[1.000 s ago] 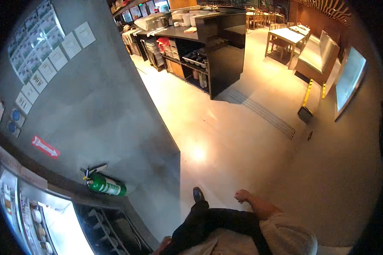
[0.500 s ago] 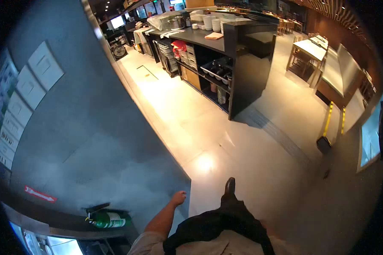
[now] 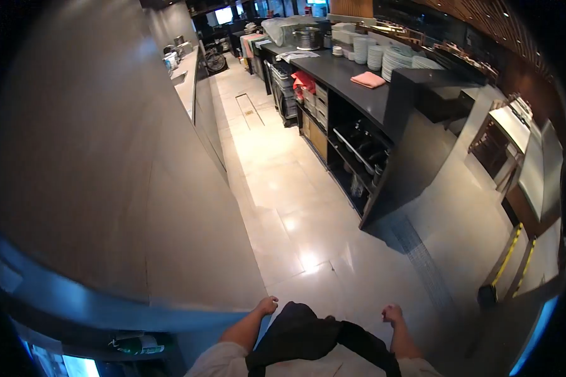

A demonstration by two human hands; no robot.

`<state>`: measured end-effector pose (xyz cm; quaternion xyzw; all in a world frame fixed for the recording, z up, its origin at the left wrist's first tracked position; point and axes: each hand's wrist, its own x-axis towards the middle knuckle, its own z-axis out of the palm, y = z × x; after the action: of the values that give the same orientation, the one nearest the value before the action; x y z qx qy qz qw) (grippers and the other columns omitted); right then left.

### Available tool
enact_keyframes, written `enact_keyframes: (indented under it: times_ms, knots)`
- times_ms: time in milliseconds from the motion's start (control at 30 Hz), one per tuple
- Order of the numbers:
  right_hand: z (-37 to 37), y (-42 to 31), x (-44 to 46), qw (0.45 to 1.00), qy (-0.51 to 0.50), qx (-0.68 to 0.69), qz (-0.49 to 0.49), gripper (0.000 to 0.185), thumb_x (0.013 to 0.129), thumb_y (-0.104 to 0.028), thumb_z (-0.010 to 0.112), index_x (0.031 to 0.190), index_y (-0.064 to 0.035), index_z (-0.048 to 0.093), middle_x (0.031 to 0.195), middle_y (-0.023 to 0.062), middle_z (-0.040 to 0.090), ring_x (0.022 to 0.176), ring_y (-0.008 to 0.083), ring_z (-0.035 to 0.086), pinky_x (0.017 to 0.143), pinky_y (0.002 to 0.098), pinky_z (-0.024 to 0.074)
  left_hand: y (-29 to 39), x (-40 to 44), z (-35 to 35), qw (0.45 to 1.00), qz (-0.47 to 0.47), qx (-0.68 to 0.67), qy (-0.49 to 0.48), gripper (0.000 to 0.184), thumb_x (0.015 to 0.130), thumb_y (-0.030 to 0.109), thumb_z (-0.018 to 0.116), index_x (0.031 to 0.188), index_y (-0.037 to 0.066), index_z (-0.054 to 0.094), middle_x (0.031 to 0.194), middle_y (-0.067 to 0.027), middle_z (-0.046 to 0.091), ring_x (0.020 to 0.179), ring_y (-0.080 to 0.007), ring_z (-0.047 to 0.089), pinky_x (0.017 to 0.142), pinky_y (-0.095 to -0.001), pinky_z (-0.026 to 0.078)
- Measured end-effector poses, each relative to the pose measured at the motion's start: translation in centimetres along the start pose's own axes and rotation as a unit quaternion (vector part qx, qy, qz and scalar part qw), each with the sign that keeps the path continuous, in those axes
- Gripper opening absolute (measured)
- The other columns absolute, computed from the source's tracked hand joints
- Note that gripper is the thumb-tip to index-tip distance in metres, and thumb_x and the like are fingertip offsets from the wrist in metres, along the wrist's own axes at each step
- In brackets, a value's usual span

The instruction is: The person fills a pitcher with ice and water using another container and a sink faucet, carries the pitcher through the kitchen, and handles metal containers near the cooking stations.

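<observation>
My left hand [image 3: 268, 306] hangs low beside the grey wall [image 3: 188, 251], its fingers curled with nothing visible in them. On the other side of my body, my right hand [image 3: 392, 313] is held out over the pale floor, also curled and seemingly holding nothing. A dark apron [image 3: 292, 342] covers my front between the two arms. Neither hand touches any object. Ahead to the right stands a black counter [image 3: 327, 66] with open shelves beneath. Its top bears stacked plates [image 3: 396, 63], a folded pink cloth [image 3: 368, 80] and a metal pot [image 3: 307, 38].
A tiled aisle [image 3: 277, 176] runs forward between the counter and a worktop [image 3: 185, 81] on the left. A floor grate [image 3: 421, 264] lies right of the counter's end. Yellow-striped edges [image 3: 508, 254] stand farther right. A green cylinder [image 3: 139, 344] is at lower left.
My view has advanced and turned left, so the counter looks nearer and the left worktop shows. My right hand has come into sight. The wall signs have left view.
</observation>
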<state>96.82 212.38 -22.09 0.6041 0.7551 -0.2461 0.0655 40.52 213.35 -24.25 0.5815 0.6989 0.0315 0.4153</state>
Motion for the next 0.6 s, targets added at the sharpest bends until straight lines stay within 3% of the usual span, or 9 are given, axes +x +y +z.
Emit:
enact_keyframes:
  times_ms: [33,67,133,167,233,367,467,533,600]
  knots:
    - [-2.4,-0.3,3.1,0.996,0.032,0.082,0.027,0.012,0.079,-0.008,0.054,0.080,-0.0034,0.065,0.071,0.0124,0.061,0.062,0.0225,0.062,0.054,0.0356,0.0537,0.9,1.4,-1.2,0.999,-0.025,-0.013,-0.015,0.030,0.078,0.018,0.057,0.106,0.007,0.063,0.095,-0.0203,0.065,0.085,-0.0307,0.063,0.082,-0.0384,0.048]
    - [-3.9,-1.4,6.3,0.962,0.017,0.246,0.118,0.008,0.076,-0.009,0.057,0.076,-0.0038,0.063,0.071,0.0120,0.062,0.061,0.0237,0.062,0.055,0.0365,0.0530,0.8,3.3,-1.8,1.000,-0.025,-0.003,-0.015,0.030,0.078,0.019,0.058,0.106,0.007,0.063,0.095,-0.0202,0.065,0.086,-0.0303,0.063,0.082,-0.0383,0.048]
    - [-6.5,-3.1,12.6,0.789,0.030,0.539,0.295,0.005,0.069,-0.009,0.062,0.069,-0.0045,0.060,0.070,0.0111,0.063,0.060,0.0263,0.061,0.057,0.0382,0.0518,0.4,6.8,-3.1,0.999,-0.024,0.018,-0.016,0.030,0.079,0.019,0.058,0.106,0.007,0.063,0.095,-0.0201,0.065,0.087,-0.0296,0.063,0.082,-0.0380,0.048]
    - [-7.0,-3.3,15.1,0.800,0.015,0.531,0.280,0.005,0.072,-0.008,0.059,0.068,-0.0046,0.061,0.069,0.0101,0.062,0.058,0.0245,0.060,0.055,0.0385,0.0519,0.2,8.3,-4.1,0.996,-0.073,-0.028,-0.047,0.036,0.076,0.019,0.056,0.110,0.009,0.062,0.109,-0.0207,0.061,0.105,-0.0331,0.057,0.092,-0.0369,0.044]
    - [-7.4,-4.5,19.1,0.819,-0.015,0.515,0.251,0.013,0.078,-0.005,0.053,0.068,-0.0049,0.062,0.066,0.0080,0.058,0.054,0.0210,0.058,0.049,0.0390,0.0523,-0.1,12.0,-6.7,0.993,-0.097,-0.035,-0.057,0.035,0.076,0.020,0.055,0.109,0.008,0.062,0.109,-0.0202,0.061,0.104,-0.0334,0.057,0.092,-0.0374,0.044]
    - [-6.0,-3.2,23.2,0.912,-0.096,0.348,0.195,0.021,0.077,-0.020,0.058,0.073,-0.0007,0.064,0.070,0.0157,0.062,0.062,0.0229,0.061,0.057,0.0389,0.0484,-0.6,17.3,-11.7,0.998,-0.059,-0.004,-0.032,0.034,0.077,0.022,0.054,0.107,0.008,0.062,0.106,-0.0194,0.062,0.102,-0.0341,0.058,0.091,-0.0382,0.045]
    - [-5.3,-2.1,25.8,0.944,-0.119,0.261,0.163,0.030,0.077,-0.028,0.060,0.077,0.0012,0.065,0.073,0.0196,0.063,0.067,0.0236,0.062,0.061,0.0390,0.0464,-0.1,24.1,-17.1,0.998,-0.036,0.016,-0.047,0.031,0.078,0.021,0.061,0.107,0.008,0.062,0.093,-0.0171,0.065,0.086,-0.0308,0.062,0.080,-0.0378,0.048]
    - [-2.6,0.1,29.4,0.949,-0.123,0.258,0.135,0.031,0.076,-0.030,0.061,0.079,0.0009,0.066,0.074,0.0199,0.064,0.068,0.0232,0.062,0.062,0.0393,0.0465,1.6,27.5,-21.2,0.999,0.017,0.011,0.033,0.031,0.078,0.020,0.059,0.107,0.008,0.061,0.087,-0.0165,0.066,0.080,-0.0291,0.062,0.076,-0.0378,0.048]
    - [0.0,1.7,33.1,0.950,-0.114,0.272,0.101,0.032,0.076,-0.031,0.062,0.081,0.0005,0.066,0.076,0.0202,0.064,0.069,0.0228,0.062,0.063,0.0396,0.0466,3.4,32.0,-25.0,0.995,0.006,-0.082,0.050,0.033,0.079,0.019,0.057,0.109,0.007,0.061,0.085,-0.0158,0.066,0.078,-0.0250,0.062,0.073,-0.0354,0.049]
